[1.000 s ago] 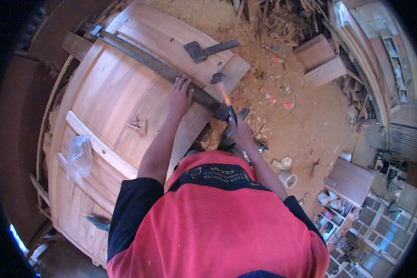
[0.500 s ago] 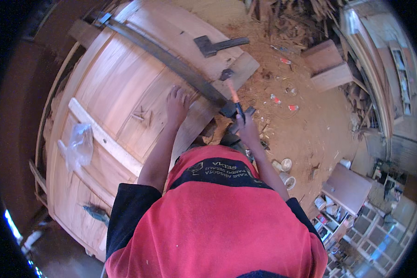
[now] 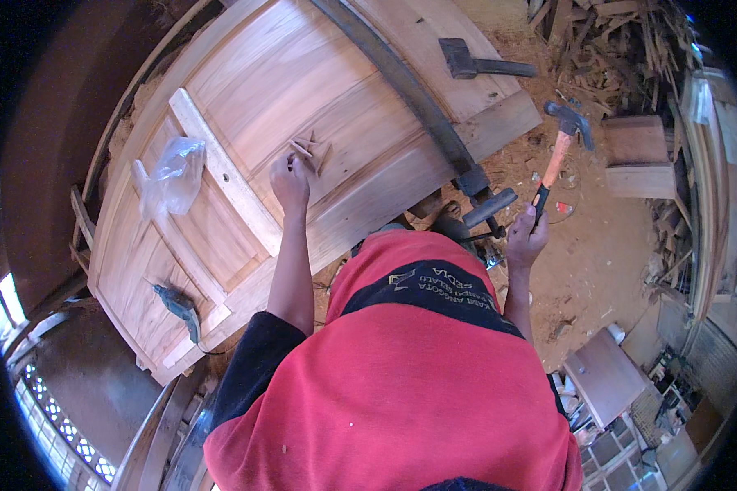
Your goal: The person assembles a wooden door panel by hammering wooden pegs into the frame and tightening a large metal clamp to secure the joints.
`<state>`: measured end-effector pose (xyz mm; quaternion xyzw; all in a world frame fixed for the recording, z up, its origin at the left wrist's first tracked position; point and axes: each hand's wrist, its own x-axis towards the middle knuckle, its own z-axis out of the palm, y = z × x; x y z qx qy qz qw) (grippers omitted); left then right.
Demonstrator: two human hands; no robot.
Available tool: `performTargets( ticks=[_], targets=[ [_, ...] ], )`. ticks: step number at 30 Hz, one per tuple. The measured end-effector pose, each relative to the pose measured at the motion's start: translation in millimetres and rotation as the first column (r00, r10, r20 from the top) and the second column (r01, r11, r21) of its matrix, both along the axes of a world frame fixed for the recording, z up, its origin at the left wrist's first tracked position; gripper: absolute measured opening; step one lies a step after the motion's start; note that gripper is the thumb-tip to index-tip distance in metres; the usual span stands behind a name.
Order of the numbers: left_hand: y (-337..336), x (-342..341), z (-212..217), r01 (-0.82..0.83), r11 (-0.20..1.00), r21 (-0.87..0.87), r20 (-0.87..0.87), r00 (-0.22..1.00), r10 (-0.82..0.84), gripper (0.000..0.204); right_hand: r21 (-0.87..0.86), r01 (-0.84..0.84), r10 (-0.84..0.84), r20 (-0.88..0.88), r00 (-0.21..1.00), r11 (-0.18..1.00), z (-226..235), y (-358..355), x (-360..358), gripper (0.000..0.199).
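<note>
Landmark: long metal clamp [image 3: 393,74] lying across the wooden panel [image 3: 258,78].

Change over the last 1 s: left hand [image 3: 291,182] is off the clamp and now sits to its left, at a small cluster of wooden slivers [image 3: 305,147] on the panel. Its fingers are curled in, nearly closed, at the slivers' near edge; cannot tell whether a piece is pinched or only touched.

Right hand [image 3: 527,236] is wrapped firmly around the grip of the hammer [image 3: 555,159], to the right of the clamp's near end. Hammer now stands further from the clamp, over the floor, head pointing away from the person and touching no wood.

Judgement: attention seems to have moved from the clamp to the slivers, with hammering apparently on hold.

Also noted: dark mallet [image 3: 458,59] lying on wood right of the clamp; clear plastic bag [image 3: 176,176] on the panel, well left of it.
</note>
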<state>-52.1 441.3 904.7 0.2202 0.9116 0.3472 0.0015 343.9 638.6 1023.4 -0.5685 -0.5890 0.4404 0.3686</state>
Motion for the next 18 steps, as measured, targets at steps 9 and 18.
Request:
performTargets(
  ticks=[9,18],
  targets=[
    [39,-55,8,0.021,0.940,-0.340,0.333,0.938,0.100,0.038,-0.049,0.072,-0.072,0.019,0.997,0.996,5,-18,1,0.029],
    [53,-47,11,-0.058,0.976,-0.209,0.386,0.912,0.137,0.028,-0.068,0.065,-0.065,0.002,0.998,0.996,-10,-6,27,0.026]
  ],
)
